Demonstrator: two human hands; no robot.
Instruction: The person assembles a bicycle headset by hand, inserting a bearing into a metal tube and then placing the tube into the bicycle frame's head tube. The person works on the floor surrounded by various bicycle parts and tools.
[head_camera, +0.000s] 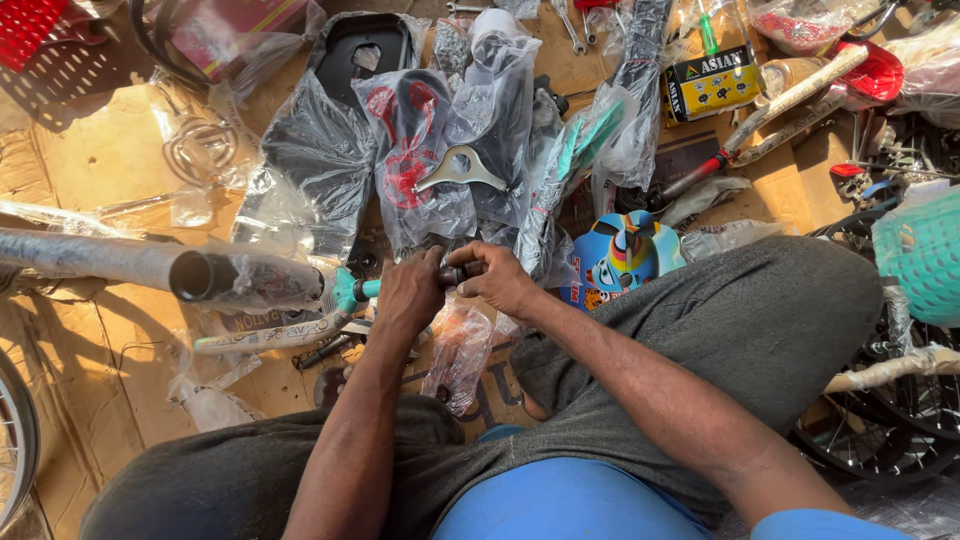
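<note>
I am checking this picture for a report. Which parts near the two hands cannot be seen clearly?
- Head view: the dark part between the left hand and right hand is mostly covered by fingers.
- The teal frame runs under clear plastic wrap.
- The wheel is cut off by the left edge.

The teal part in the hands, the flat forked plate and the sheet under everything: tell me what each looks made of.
Teal part, gripped by left hand and right hand: probably painted metal, smooth and glossy. Forked plate: bare steel by its dull grey sheen. Floor sheet: brown corrugated cardboard, matte and creased.
</note>
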